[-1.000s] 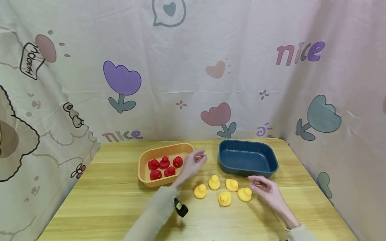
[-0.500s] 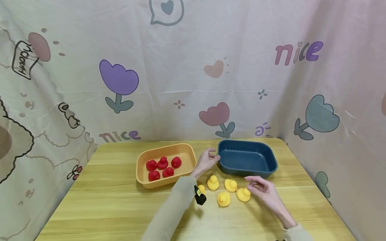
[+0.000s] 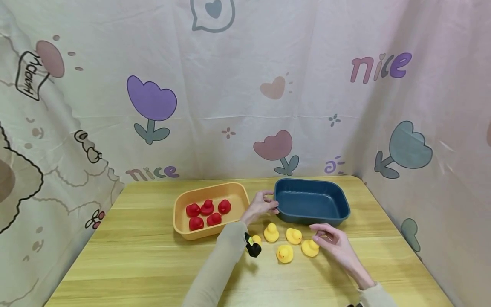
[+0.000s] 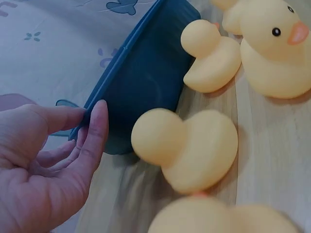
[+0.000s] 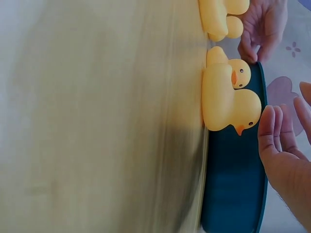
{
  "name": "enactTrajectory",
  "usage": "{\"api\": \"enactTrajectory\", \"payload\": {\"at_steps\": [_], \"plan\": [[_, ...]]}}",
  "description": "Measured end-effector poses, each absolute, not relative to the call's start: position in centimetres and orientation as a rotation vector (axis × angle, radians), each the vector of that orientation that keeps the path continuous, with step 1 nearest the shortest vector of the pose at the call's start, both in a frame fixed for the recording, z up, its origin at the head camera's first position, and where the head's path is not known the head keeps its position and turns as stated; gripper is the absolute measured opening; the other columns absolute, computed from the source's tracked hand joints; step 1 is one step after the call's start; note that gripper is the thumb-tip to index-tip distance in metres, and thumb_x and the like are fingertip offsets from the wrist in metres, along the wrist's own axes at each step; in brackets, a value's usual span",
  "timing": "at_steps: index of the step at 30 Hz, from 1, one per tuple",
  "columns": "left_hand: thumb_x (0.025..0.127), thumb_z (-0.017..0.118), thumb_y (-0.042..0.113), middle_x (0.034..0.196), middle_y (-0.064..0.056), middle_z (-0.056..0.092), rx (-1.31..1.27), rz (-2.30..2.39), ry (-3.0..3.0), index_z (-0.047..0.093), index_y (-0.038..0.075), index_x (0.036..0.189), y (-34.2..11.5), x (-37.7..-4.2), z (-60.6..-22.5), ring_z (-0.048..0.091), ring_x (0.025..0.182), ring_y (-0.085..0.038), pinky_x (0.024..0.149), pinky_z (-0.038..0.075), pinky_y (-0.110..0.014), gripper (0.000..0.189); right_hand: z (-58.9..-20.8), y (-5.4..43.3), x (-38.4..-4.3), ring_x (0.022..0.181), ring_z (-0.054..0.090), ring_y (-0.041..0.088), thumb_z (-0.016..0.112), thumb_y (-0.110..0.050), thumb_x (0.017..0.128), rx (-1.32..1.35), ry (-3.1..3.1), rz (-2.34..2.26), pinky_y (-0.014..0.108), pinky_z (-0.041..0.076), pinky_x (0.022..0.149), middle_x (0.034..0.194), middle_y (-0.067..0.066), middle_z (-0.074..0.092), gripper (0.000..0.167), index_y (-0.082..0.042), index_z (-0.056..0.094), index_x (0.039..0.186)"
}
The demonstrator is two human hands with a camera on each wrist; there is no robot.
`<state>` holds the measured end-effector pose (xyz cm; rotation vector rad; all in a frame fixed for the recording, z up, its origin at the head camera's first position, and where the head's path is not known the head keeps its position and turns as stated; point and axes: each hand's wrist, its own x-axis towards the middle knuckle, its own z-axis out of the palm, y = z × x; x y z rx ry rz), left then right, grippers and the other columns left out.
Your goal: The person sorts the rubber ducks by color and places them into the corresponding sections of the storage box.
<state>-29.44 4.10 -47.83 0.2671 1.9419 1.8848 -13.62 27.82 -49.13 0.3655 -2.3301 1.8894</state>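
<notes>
My left hand (image 3: 260, 205) grips the left end of the dark blue bin (image 3: 310, 204), with thumb and fingers on either side of its rim, as the left wrist view shows up close. Inside, the blue bin holds nothing. My right hand (image 3: 333, 245) is beside the rightmost yellow rubber duck (image 3: 310, 248), fingers loosely bent and thumb apart, holding nothing. Several more yellow ducks lie in front of the bin, among them one facing forward (image 3: 284, 253) and one nearer the bin (image 3: 271, 233). My left wrist partly covers the leftmost duck (image 3: 255, 239).
An orange bin (image 3: 239, 207) stands to the left with several red rubber ducks (image 3: 207, 207) in it, close beside my left forearm. The wooden table (image 3: 126, 256) ends at a printed curtain (image 3: 215, 106) behind and at both sides.
My left hand has moved right, from over the orange bin to the blue bin's left rim, and taken hold. The blue bin has shifted slightly left. My right hand has barely moved.
</notes>
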Motion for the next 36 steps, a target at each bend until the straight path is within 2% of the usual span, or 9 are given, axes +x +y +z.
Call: {"api": "enactTrajectory", "payload": {"at_steps": [7, 13, 19, 22, 26, 29, 32, 36], "plan": [[0.095, 0.058, -0.008, 0.111, -0.029, 0.063, 0.268, 1.872, 1.957, 0.039, -0.010, 0.147, 3.0, -29.3, -47.7, 0.066, 0.062, -0.011, 0.084, 0.065, -0.041, 0.056, -49.5, 28.0, -14.0, 0.090, 0.061, 0.001, 0.068, 0.001, 0.092, 0.380, -2.362, 1.850, 0.012, 0.056, 0.076, 0.105, -0.015, 0.068, 0.032, 0.016, 0.060, 0.120], [0.094, 0.057, -0.007, 0.100, -0.016, 0.059, 0.258, 1.869, 1.994, 0.038, -0.010, 0.148, 2.2, -29.0, -47.7, 0.066, 0.065, -0.013, 0.087, 0.065, -0.045, 0.058, -49.6, 28.3, -14.1, 0.086, 0.060, 0.001, 0.071, 0.004, 0.087, 0.435, -2.388, 1.806, 0.015, 0.057, 0.074, 0.102, -0.013, 0.067, 0.036, 0.016, 0.060, 0.119], [0.096, 0.054, -0.006, 0.092, -0.015, 0.059, 0.259, 1.832, 2.056, 0.036, -0.011, 0.149, 1.6, -28.5, -47.4, 0.064, 0.064, -0.013, 0.084, 0.066, -0.042, 0.056, -49.5, 29.3, -14.2, 0.078, 0.056, 0.003, 0.072, 0.004, 0.085, 0.545, -2.504, 1.840, 0.018, 0.053, 0.064, 0.090, 0.006, 0.060, 0.041, 0.020, 0.056, 0.119], [0.097, 0.053, -0.005, 0.089, -0.014, 0.058, 0.245, 1.763, 2.153, 0.036, -0.009, 0.149, 1.4, -28.2, -47.0, 0.067, 0.064, -0.021, 0.080, 0.066, -0.039, 0.055, -49.4, 29.8, -14.3, 0.079, 0.054, 0.004, 0.072, 0.002, 0.085, 0.587, -2.574, 1.877, 0.018, 0.052, 0.064, 0.093, 0.011, 0.059, 0.043, 0.018, 0.056, 0.121], [0.098, 0.053, -0.002, 0.097, -0.018, 0.061, 0.217, 1.650, 2.283, 0.035, -0.008, 0.150, 1.0, -27.8, -46.4, 0.073, 0.077, -0.036, 0.082, 0.065, -0.042, 0.055, -49.4, 30.3, -14.5, 0.080, 0.054, 0.005, 0.073, 0.001, 0.085, 0.588, -2.641, 1.883, 0.017, 0.050, 0.064, 0.099, 0.015, 0.060, 0.043, 0.015, 0.057, 0.122], [0.098, 0.053, -0.002, 0.104, -0.024, 0.063, 0.231, 1.611, 2.330, 0.034, -0.009, 0.150, 0.7, -27.7, -46.2, 0.074, 0.082, -0.039, 0.084, 0.065, -0.043, 0.055, -49.5, 30.6, -14.6, 0.078, 0.054, 0.005, 0.073, 0.001, 0.084, 0.574, -2.684, 1.874, 0.018, 0.049, 0.063, 0.098, 0.017, 0.060, 0.044, 0.014, 0.057, 0.122], [0.097, 0.051, -0.003, 0.097, -0.023, 0.064, 0.275, 1.631, 2.345, 0.035, -0.011, 0.148, 0.4, -27.6, -46.4, 0.072, 0.079, -0.039, 0.081, 0.065, -0.045, 0.054, -49.6, 30.7, -14.8, 0.080, 0.055, 0.005, 0.072, 0.000, 0.084, 0.578, -2.705, 1.871, 0.018, 0.050, 0.064, 0.100, 0.018, 0.061, 0.044, 0.014, 0.057, 0.122], [0.097, 0.049, -0.004, 0.081, -0.011, 0.057, 0.309, 1.686, 2.327, 0.036, -0.011, 0.147, 0.1, -27.5, -46.8, 0.069, 0.078, -0.043, 0.076, 0.066, -0.046, 0.053, -49.9, 30.7, -15.2, 0.084, 0.057, 0.005, 0.072, -0.001, 0.085, 0.598, -2.708, 1.886, 0.017, 0.053, 0.069, 0.104, 0.013, 0.063, 0.042, 0.014, 0.057, 0.121]]}}
